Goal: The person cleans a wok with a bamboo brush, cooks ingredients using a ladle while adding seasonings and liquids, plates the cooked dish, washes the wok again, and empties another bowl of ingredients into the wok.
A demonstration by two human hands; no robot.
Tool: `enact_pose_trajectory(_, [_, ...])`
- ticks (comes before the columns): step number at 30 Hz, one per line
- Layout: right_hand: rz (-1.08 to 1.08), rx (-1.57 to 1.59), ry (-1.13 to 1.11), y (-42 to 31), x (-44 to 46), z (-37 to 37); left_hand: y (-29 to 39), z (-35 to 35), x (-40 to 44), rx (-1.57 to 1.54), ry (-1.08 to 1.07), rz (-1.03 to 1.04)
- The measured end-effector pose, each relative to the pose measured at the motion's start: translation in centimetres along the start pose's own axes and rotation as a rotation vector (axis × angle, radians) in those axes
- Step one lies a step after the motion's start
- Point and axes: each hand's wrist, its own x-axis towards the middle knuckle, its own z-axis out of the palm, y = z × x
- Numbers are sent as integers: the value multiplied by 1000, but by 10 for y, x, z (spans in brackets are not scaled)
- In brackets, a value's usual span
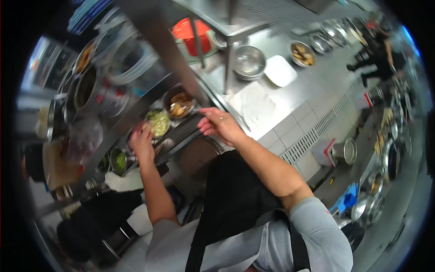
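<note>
My left hand (142, 141) reaches over a bowl of purplish food, its slightly blurred fingers apart and covering part of it. I see nothing held in them. Right beside it stands a bowl of chopped pale green vegetable (158, 123). Beyond that is a metal bowl of brown and yellow food pieces (181, 103). My right hand (219, 126) is held in the air near this bowl, palm turned inward and fingers stretched out, with nothing in it. A small bowl of green leaves or slices (119, 162) sits below my left hand.
A metal shelf post (230, 68) rises beside the counter. Stacked metal bowls (249, 62), a white dish (280, 71) and a white cloth (256, 106) lie there. An orange-red container (192, 36) stands behind. Large pots fill the left. A floor drain (301, 145) runs right; another person (385, 61) stands far off.
</note>
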Motion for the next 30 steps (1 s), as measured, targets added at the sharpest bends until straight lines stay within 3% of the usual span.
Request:
enact_pose_trajectory(5, [-15,97,-51,-19,-94,-46,-7,52,-73,86,-234,-109])
enact_pose_trajectory(11, [-404,247,168,-21,-308,-134,-49,222,-150,234,-731,-215])
enact_pose_trajectory(16, [-892,353,644,31,-531,-184,-88,425,-323,330,-1318,-236])
enact_pose_trajectory(18, [-1129,362,890,64,-617,-194,-89,491,-444,382,-1525,-208])
enact_pose_trajectory(21, [-1384,316,1330,112,-737,-199,-119,560,-614,356,-1972,-135])
enact_pose_trajectory(24, [-1491,251,1862,140,-828,-194,-127,586,-790,284,-2255,-157])
enact_pose_trajectory(27, [-1284,102,2452,169,-894,-200,-155,589,-929,254,-2472,-86])
enact_pose_trajectory(28, [-1140,48,2637,181,-910,-208,-162,584,-970,232,-2510,-55])
enact_pose_trajectory(30, [-718,-27,2794,210,-943,-229,-175,577,-1033,226,-2591,-24])
